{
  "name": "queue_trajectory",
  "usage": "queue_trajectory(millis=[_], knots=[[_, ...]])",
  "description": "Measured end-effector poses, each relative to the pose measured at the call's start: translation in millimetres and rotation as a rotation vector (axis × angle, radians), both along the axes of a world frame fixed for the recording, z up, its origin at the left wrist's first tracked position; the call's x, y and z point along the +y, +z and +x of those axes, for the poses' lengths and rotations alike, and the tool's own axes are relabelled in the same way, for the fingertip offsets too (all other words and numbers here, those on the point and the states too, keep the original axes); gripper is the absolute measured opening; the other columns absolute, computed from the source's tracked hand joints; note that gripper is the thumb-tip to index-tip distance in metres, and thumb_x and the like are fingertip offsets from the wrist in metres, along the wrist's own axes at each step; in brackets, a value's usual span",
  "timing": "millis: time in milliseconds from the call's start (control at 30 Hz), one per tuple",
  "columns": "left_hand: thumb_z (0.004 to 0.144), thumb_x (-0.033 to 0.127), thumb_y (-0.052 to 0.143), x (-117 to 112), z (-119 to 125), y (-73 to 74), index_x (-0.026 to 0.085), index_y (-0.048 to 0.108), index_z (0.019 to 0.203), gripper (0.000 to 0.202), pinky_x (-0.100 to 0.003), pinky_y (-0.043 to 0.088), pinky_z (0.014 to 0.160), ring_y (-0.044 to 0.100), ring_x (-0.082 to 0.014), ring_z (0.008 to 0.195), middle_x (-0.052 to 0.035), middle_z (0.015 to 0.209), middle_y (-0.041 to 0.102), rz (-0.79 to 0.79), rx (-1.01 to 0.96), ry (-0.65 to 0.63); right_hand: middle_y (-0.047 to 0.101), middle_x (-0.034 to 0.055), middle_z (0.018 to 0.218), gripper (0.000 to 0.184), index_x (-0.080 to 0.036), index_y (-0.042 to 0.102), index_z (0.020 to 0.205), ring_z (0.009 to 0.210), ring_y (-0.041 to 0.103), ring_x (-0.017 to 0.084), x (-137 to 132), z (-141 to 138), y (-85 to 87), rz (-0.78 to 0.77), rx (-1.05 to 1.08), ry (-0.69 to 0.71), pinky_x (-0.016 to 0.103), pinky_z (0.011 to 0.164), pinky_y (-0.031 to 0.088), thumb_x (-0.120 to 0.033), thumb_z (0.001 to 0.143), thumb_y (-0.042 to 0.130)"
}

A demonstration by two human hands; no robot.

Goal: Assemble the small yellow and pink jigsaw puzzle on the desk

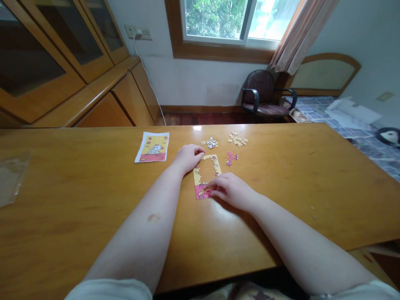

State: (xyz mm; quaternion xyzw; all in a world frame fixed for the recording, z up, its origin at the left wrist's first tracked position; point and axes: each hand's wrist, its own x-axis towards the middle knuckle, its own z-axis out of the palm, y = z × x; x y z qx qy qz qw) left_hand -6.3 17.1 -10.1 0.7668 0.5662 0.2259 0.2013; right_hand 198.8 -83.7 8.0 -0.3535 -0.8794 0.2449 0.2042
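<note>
A partly assembled jigsaw puzzle [197,176] lies on the table, its yellow border joined around an open middle and pink pieces along the near end. My left hand [188,158] rests at its far left corner with the fingers curled together; whatever is under the fingertips is hidden. Over the near right part, my right hand [233,189] has thumb and fingertips bent around a small pink puzzle piece [208,192]. Loose pieces lie beyond in separate piles: white patterned pieces [213,143], yellow pieces [238,140] and pink pieces [230,158].
A picture sheet [153,147] with a white animal lies left of the puzzle. Clear plastic wrapping [12,177] is at the table's far left. Past the wooden table [281,166] stand a brown armchair [264,93], a bed [321,106] and a cabinet [106,104].
</note>
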Motion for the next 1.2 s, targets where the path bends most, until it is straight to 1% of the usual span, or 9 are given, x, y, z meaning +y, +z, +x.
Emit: queue_trajectory(millis=[67,133,267,333,567,767,933,1200], knots=[[0.084,0.033,0.055,-0.3,1.1,1.0,0.022,0.077,0.095,0.026,-0.033,0.05,0.086,0.063,-0.0222,0.094,-0.0046,0.099,0.073,-0.002,0.007,0.004,0.072,0.005,0.082,0.01,-0.018,0.073,0.091,0.076,0.064,0.016,2.2,-2.0,-3.5,0.026,0.022,-0.003,0.029,0.078,0.048,-0.025,0.083,0.073],[0.084,0.033,0.055,-0.5,2.0,1.8,0.022,0.077,0.094,0.026,-0.033,0.05,0.086,0.063,-0.0223,0.094,-0.0046,0.098,0.073,-0.003,0.012,0.002,0.073,0.0048,0.082,0.007,-0.019,0.074,0.088,0.076,0.064,0.016,4.3,-3.4,-6.5,0.054,0.049,0.006,0.029,0.077,0.049,-0.025,0.084,0.072],[0.083,0.032,0.056,-1.1,2.9,2.9,0.023,0.077,0.094,0.026,-0.032,0.051,0.086,0.063,-0.0221,0.093,-0.0044,0.098,0.073,-0.008,0.006,0.01,0.073,0.0056,0.082,0.009,-0.019,0.076,0.091,0.075,0.064,0.016,6.4,-6.5,-10.0,0.079,0.109,0.043,0.027,0.074,0.05,-0.022,0.086,0.068],[0.083,0.032,0.056,-1.5,2.7,3.3,0.023,0.077,0.094,0.025,-0.032,0.051,0.085,0.064,-0.0221,0.093,-0.0043,0.098,0.074,-0.007,0.0,0.014,0.072,0.005,0.083,0.01,-0.02,0.076,0.092,0.075,0.064,0.016,6.2,-8.0,-10.7,0.071,0.119,0.036,0.027,0.074,0.051,-0.021,0.086,0.068],[0.083,0.032,0.056,-1.4,1.8,2.5,0.023,0.077,0.094,0.025,-0.032,0.051,0.086,0.063,-0.022,0.094,-0.0038,0.099,0.074,-0.002,0.005,0.015,0.074,0.0043,0.084,0.01,-0.022,0.077,0.091,0.077,0.066,0.016,4.9,-11.2,-12.4,0.043,0.103,0.011,0.027,0.076,0.052,-0.024,0.086,0.069],[0.083,0.034,0.055,-0.5,0.7,0.0,0.023,0.076,0.094,0.026,-0.033,0.051,0.086,0.063,-0.0226,0.095,-0.0039,0.099,0.073,0.006,0.001,0.004,0.074,0.0046,0.085,0.01,-0.021,0.076,0.092,0.078,0.066,0.016,4.5,-11.6,-11.9,0.03,0.084,0.01,0.028,0.077,0.051,-0.023,0.087,0.068],[0.083,0.032,0.056,-1.8,1.2,2.0,0.024,0.076,0.094,0.025,-0.032,0.05,0.087,0.063,-0.0224,0.095,-0.0037,0.1,0.073,-0.003,-0.002,0.008,0.075,0.0046,0.086,0.011,-0.022,0.076,0.092,0.08,0.066,0.016,4.8,-10.6,-10.9,0.002,0.094,0.012,0.028,0.078,0.052,-0.024,0.089,0.066],[0.083,0.031,0.056,-2.4,2.9,5.3,0.023,0.077,0.094,0.025,-0.033,0.051,0.088,0.064,-0.0227,0.095,-0.0045,0.1,0.074,-0.009,0.014,0.011,0.072,0.0072,0.088,0.015,-0.018,0.076,0.097,0.08,0.065,0.016,5.3,-11.1,-11.5,0.03,0.101,0.044,0.028,0.079,0.051,-0.023,0.089,0.065]])
